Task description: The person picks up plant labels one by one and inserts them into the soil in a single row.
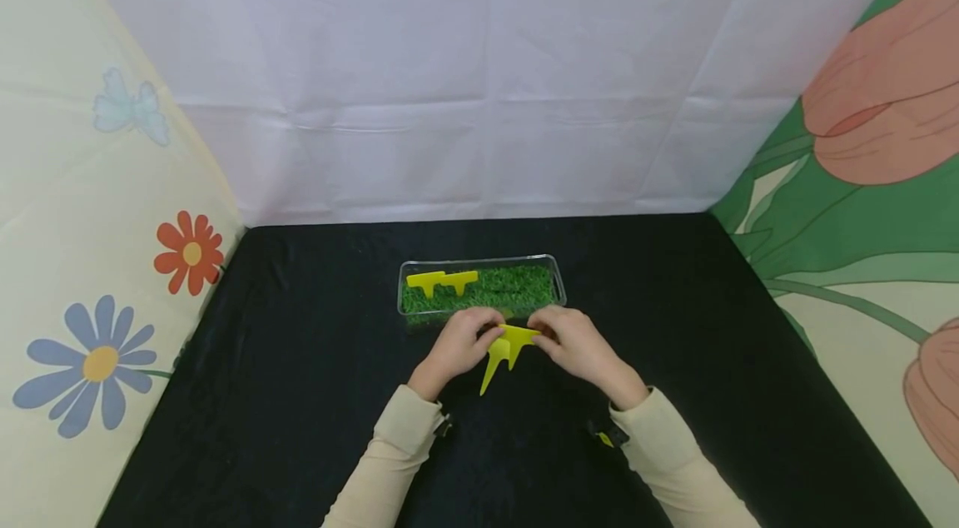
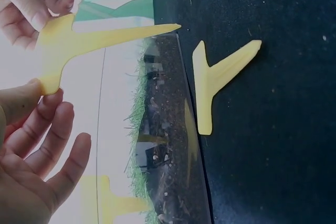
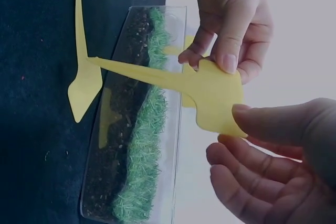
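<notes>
Both hands hold one yellow T-shaped marker [image 2: 63, 43] by the two ends of its wide head, its pointed stem hanging down. The left hand [image 1: 464, 345] pinches one end between thumb and fingers; the right hand [image 1: 580, 345] pinches the other. In the right wrist view the marker [image 3: 215, 95] is between the left hand [image 3: 236, 19] and the right hand [image 3: 283, 156]. A second yellow marker [image 2: 205, 90] lies on the black cloth beside the clear box [image 1: 560, 282]. Two yellow markers [image 1: 427, 281] [image 1: 460, 280] stand upright in the green grass at the box's left.
The box [image 3: 181, 35] holds dark soil under green grass [image 3: 142, 166]. Black cloth [image 1: 300, 345] covers the table. A white curtain [image 1: 479, 95] hangs behind, with flower-printed panels at the left [image 1: 112, 261] and right [image 1: 862, 236].
</notes>
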Demonstrator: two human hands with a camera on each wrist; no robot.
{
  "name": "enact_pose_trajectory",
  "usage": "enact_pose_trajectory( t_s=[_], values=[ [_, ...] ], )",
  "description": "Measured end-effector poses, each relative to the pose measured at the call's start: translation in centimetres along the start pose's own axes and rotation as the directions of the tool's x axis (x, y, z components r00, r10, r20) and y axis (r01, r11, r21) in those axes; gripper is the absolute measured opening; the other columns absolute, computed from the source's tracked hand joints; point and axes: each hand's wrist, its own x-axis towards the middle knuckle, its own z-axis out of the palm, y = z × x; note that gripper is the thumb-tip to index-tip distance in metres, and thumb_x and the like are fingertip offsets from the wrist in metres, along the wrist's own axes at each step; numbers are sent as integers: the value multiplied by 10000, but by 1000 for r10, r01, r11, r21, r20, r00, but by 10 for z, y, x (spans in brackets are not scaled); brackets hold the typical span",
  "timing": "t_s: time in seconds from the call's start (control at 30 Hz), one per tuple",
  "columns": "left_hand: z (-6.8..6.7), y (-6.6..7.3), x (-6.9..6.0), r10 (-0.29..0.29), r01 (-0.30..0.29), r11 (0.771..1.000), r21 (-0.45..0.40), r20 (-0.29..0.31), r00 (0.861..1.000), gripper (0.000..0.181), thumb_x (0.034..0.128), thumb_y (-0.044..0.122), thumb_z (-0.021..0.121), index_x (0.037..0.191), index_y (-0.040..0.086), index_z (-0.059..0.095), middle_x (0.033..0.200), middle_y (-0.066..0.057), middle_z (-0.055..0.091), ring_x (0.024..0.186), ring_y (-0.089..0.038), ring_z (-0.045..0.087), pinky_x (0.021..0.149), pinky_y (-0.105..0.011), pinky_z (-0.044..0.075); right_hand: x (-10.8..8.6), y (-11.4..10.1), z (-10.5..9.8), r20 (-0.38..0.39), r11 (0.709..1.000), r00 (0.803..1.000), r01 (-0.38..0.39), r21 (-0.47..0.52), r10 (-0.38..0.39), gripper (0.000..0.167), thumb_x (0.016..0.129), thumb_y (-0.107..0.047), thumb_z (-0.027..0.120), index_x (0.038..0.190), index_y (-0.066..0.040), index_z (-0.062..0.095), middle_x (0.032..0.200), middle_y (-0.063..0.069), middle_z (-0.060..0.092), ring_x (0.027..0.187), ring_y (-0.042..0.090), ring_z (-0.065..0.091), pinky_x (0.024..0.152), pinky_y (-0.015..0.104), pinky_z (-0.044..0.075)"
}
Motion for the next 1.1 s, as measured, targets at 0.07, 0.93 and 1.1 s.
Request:
enact_pose_trajectory(
  t_s=[0.07, 0.93, 1.1],
  values=[
    [0, 0, 0, 5, -4, 1000, 7, -4, 1000, 41, 875, 63, 594, 878, 54, 635, 840, -44, 636, 715, -122, 573, 642, -234, 470, 1, 0, 1, -17, 1000, 1000, 20, 2, -20, 97, 785, -20, 687, 868, -57, 653, 771, 14, 593, 615, 96, 503, 552, 244, 429],
    [-16, -2, -21, -28, 29, 1000, 6, -113, 993, 147, 898, 121, 574, 995, 30, 636, 882, -30, 630, 778, -125, 581, 684, -292, 498, 1, -2, 0, -140, 995, 988, 51, -85, -62, 97, 780, 17, 678, 807, -76, 669, 766, 9, 616, 657, 125, 575, 594, 268, 483],
    [-25, -6, -32, -72, 73, 997, 1, -169, 983, 115, 881, 93, 593, 978, 50, 636, 861, -27, 629, 750, -126, 577, 670, -330, 503, 0, 0, 0, -150, 994, 986, 60, -87, -73, 103, 782, 25, 672, 820, -71, 669, 770, 13, 615, 660, 129, 577, 589, 262, 483]
  ],
)
